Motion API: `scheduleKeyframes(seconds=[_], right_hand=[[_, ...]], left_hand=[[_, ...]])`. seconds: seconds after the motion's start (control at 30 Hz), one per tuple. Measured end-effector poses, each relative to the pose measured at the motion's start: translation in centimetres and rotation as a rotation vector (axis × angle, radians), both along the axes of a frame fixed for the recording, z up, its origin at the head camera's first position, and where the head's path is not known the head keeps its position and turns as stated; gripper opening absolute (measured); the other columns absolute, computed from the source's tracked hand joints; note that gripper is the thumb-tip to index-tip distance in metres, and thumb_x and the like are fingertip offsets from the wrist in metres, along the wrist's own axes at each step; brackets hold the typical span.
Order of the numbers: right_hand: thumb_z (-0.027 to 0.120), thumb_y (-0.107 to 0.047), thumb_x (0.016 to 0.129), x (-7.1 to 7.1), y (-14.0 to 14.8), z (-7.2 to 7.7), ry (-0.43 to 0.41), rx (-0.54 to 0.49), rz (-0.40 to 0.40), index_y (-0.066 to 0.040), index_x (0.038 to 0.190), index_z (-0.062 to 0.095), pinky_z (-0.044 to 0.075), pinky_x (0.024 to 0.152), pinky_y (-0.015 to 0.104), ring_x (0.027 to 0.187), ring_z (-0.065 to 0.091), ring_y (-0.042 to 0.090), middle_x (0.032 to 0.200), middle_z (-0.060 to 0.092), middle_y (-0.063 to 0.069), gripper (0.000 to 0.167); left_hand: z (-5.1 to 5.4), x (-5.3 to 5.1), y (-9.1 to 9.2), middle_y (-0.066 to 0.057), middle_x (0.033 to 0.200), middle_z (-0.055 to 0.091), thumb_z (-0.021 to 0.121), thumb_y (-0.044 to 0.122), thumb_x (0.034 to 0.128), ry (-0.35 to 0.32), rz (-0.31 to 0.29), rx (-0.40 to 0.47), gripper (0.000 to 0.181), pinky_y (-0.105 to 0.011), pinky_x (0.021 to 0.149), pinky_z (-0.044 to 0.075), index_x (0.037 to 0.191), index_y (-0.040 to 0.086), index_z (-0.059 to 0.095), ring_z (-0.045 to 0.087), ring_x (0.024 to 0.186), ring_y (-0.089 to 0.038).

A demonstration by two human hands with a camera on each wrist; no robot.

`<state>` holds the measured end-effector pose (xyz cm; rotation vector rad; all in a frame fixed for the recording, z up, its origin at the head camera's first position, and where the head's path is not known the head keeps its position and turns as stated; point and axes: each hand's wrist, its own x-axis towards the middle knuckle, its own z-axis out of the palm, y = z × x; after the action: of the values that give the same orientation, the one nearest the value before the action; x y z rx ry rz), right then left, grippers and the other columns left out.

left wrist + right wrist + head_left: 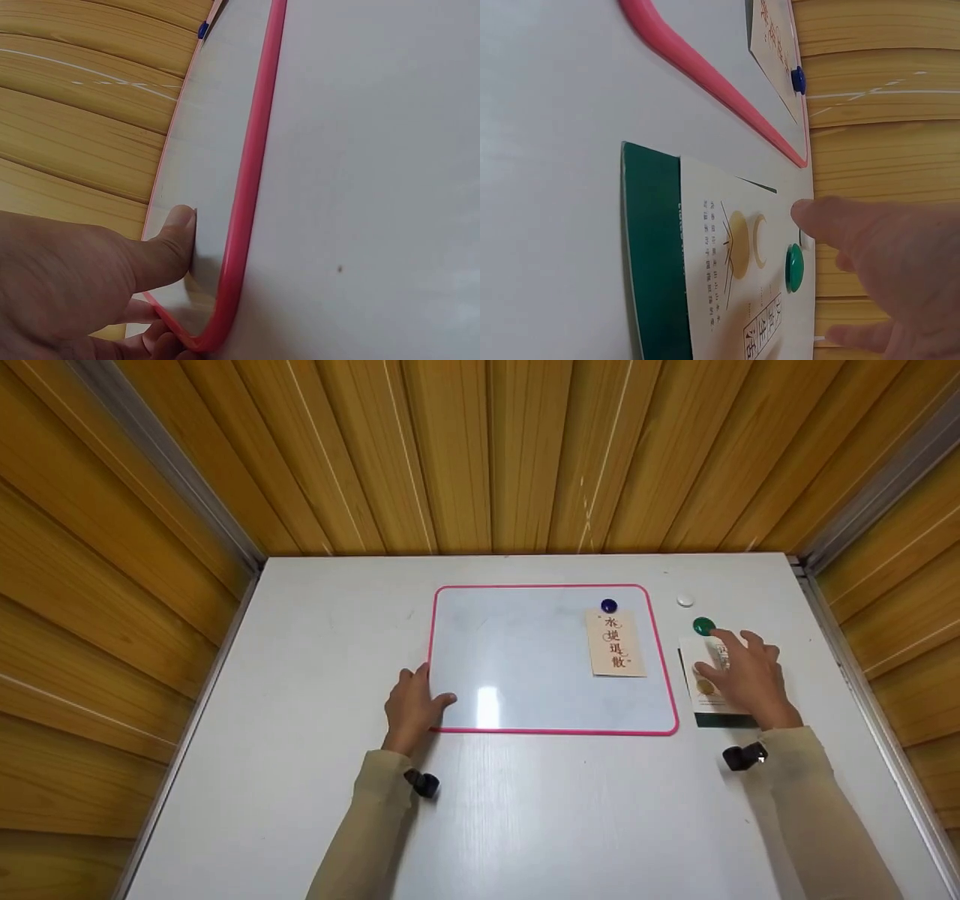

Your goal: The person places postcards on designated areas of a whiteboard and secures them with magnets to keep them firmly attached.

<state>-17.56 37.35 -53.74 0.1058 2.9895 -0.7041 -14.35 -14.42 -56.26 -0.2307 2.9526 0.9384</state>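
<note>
A whiteboard with a pink rim (555,731) lies on the white table. My left hand (411,706) holds its left edge, thumb on the surface and fingers at the rim (247,180). On the board's right part, a blue magnet (609,605) sits at the top of a beige card (616,649) with red characters. My right hand (750,679) hovers over a green and white card (709,706), fingers spread and bent, with a fingertip by the green magnet (703,626). In the right wrist view the green magnet (795,268) stands beside the printed card (712,247).
A white magnet (685,600) lies behind the green one, right of the board. Wood-patterned walls (517,457) rise behind the table and on both sides. Dark wrist cameras (424,784) sit at both sleeves.
</note>
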Motion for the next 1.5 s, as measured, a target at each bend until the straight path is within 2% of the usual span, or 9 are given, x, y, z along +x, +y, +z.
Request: scheduleKeyframes(seconds=[0.3, 0.57, 0.83, 1.1, 1.5], right_hand=[[0.071, -0.037, 0.096, 0.5, 0.3, 0.0, -0.063, 0.029, -0.019, -0.003, 0.153, 0.038, 0.041, 0.085, 0.074, 0.116, 0.033, 0.063, 0.141, 0.03, 0.046, 0.075], [0.072, -0.035, 0.095, 0.8, 0.1, -0.2, -0.103, 0.006, -0.049, 0.0, 0.151, 0.04, 0.041, 0.078, 0.067, 0.11, 0.032, 0.06, 0.129, 0.035, 0.045, 0.073], [0.071, -0.033, 0.096, 1.0, 0.0, -0.3, -0.112, -0.006, -0.049, 0.001, 0.148, 0.043, 0.042, 0.077, 0.066, 0.11, 0.034, 0.06, 0.126, 0.037, 0.044, 0.069], [0.071, -0.029, 0.097, 0.9, -0.3, -0.3, -0.102, 0.006, -0.051, 0.003, 0.145, 0.046, 0.045, 0.076, 0.064, 0.106, 0.038, 0.057, 0.121, 0.041, 0.042, 0.062], [0.07, -0.027, 0.097, 1.2, -0.2, -0.4, -0.067, 0.011, -0.032, 0.003, 0.141, 0.049, 0.046, 0.071, 0.063, 0.106, 0.039, 0.058, 0.118, 0.041, 0.042, 0.058]], left_hand=[[0.1, 0.1, 0.0, -0.017, 0.109, 0.06, 0.088, 0.029, 0.0826, 0.014, -0.002, -0.013, 0.074, -0.046, 0.079, 0.054, 0.143, 0.001, 0.057, 0.061, 0.088, -0.028], [0.0, 0.0, 0.1, -0.016, 0.106, 0.06, 0.089, 0.028, 0.0817, 0.011, 0.013, -0.012, 0.07, -0.045, 0.078, 0.053, 0.14, 0.001, 0.059, 0.061, 0.087, -0.028], [0.0, 0.0, 0.3, -0.015, 0.103, 0.059, 0.089, 0.026, 0.0822, 0.024, 0.017, -0.004, 0.064, -0.045, 0.078, 0.052, 0.135, 0.001, 0.062, 0.06, 0.085, -0.028], [0.0, 0.0, 0.3, -0.016, 0.108, 0.06, 0.088, 0.028, 0.0827, 0.009, 0.021, -0.009, 0.071, -0.046, 0.081, 0.053, 0.141, 0.001, 0.059, 0.061, 0.089, -0.028], [0.0, 0.0, 0.2, -0.017, 0.106, 0.06, 0.089, 0.03, 0.0816, 0.013, 0.02, -0.026, 0.07, -0.047, 0.077, 0.053, 0.139, 0.002, 0.061, 0.063, 0.09, -0.031]])
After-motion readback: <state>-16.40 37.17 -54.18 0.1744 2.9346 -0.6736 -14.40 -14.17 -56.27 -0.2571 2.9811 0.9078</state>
